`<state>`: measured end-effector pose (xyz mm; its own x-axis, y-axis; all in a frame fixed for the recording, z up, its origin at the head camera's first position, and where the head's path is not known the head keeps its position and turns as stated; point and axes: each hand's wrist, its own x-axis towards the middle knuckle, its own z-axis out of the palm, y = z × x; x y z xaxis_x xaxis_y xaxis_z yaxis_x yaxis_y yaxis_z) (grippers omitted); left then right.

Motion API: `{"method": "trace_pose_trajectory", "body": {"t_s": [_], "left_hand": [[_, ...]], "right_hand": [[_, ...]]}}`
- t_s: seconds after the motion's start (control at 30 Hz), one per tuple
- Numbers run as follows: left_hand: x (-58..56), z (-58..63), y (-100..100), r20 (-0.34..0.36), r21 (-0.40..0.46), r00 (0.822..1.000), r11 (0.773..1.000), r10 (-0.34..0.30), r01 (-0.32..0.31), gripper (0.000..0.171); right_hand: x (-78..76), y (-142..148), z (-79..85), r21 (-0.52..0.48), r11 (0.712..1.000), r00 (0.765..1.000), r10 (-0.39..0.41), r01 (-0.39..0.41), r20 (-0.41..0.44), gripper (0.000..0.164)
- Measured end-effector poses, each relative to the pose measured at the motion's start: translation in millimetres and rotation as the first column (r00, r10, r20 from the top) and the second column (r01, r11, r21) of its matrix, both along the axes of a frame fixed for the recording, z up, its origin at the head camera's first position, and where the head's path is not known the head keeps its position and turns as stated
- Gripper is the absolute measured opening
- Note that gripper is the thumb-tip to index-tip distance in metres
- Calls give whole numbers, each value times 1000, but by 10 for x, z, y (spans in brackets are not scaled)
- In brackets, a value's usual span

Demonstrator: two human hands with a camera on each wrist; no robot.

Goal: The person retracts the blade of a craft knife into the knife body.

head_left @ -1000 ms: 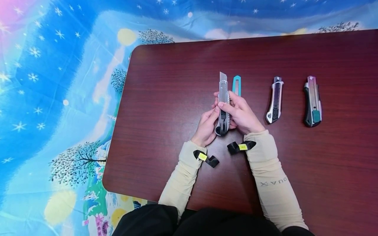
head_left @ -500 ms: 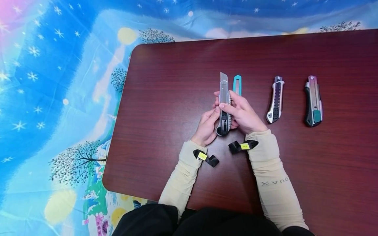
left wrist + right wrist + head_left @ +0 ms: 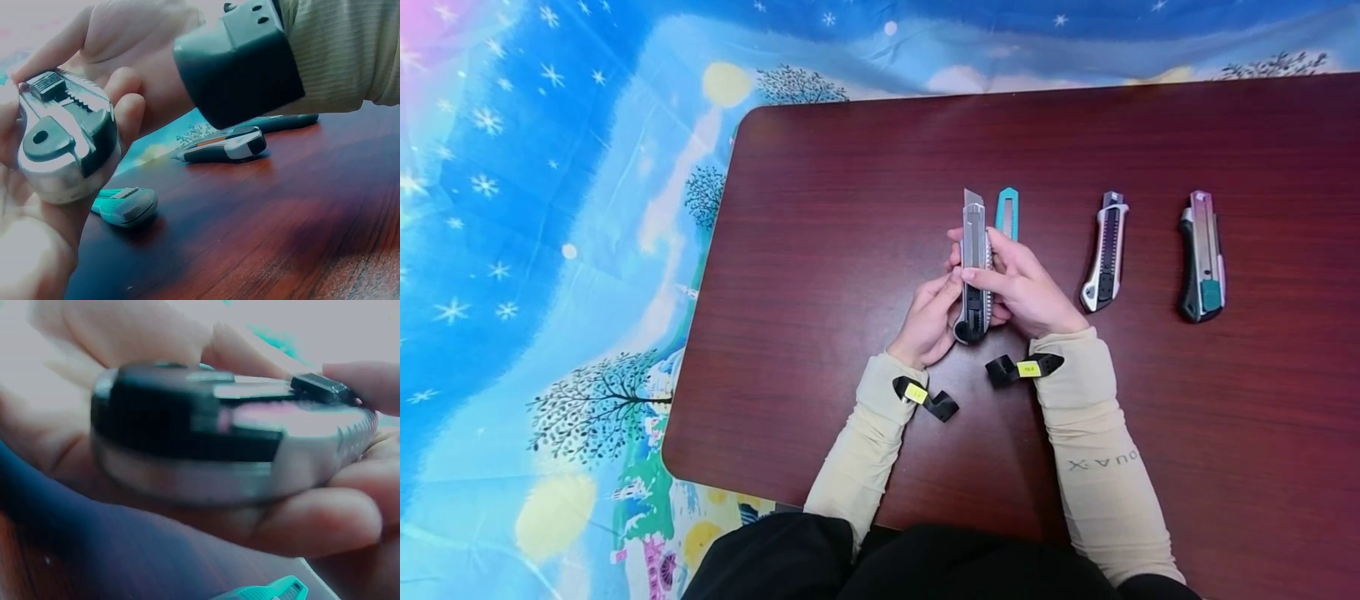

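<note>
Both hands hold one grey utility knife (image 3: 974,233) upright in the head view, its blade pointing away from the body. My left hand (image 3: 923,323) grips its left side low down, thumb along the edge. From the right, my right hand (image 3: 1037,292) curls round it with the thumb on its face, near the black slider. A short length of blade (image 3: 973,198) sticks out at the top. The left wrist view shows the knife's rounded butt (image 3: 59,162) and slider (image 3: 47,86) close up. A teal utility knife (image 3: 1008,212) lies behind, partly hidden by the right hand.
Two more utility knives lie to the right on the dark red table (image 3: 820,208): a silver and black one (image 3: 1105,254) and a black one with a green slider (image 3: 1204,258). A patterned blue cloth (image 3: 610,208) surrounds the table's left and far edges.
Less blade shows beyond the held knife's top than before. Both hands keep their grip with little movement, and the whole head view has shifted slightly.
</note>
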<state>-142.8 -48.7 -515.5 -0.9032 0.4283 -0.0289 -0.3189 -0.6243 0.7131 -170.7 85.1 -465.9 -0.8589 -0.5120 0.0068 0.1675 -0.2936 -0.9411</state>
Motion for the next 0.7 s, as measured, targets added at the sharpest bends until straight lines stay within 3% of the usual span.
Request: {"method": "trace_pose_trajectory", "body": {"t_s": [0.27,0.4,0.53,0.7], "left_hand": [[-24,-25,-21,33,5,999,1000,-18,17,59],[-31,-30,-29,-2,26,994,994,-108,109,58],[-26,-22,-32,-36,24,975,975,-219,220,55],[-11,-9,-40,2,13,965,965,-264,264,59]], "right_hand": [[-4,-41,5,66,995,997,-79,80,-8,45],[-6,-10,34,35,992,993,-119,118,7,46],[-17,44,45,2,990,990,-138,138,-3,42],[-29,68,38,-5,989,989,-148,148,4,39]]}}
